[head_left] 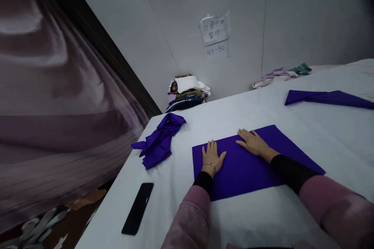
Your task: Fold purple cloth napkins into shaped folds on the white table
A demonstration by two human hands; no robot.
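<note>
Purple cloth (pixel 251 167) lies flat on the white counter (pixel 292 218), already folded to a neat rectangle, both palms pressing it smooth; left hand (pixel 212 158) and right hand (pixel 253 142) rest open, gripping nothing. Left of the cloth, a crumpled purple cloth (pixel 159 140) waits unfolded, beyond the black phone (pixel 138 208)

White-covered table (pixel 292 218). Flat purple cloth (pixel 248 167) lies directly on it, under both palms: left hand (pixel 213 157) at its left edge, right hand (pixel 253 142) near its far edge. Crumpled purple cloth (pixel 159 142) lies left of the left hand. Black phone (pixel 138 208) lies nearer, left of the left forearm. Folded purple cloth (pixel 327 97) lies far right, beyond the right hand.
</note>
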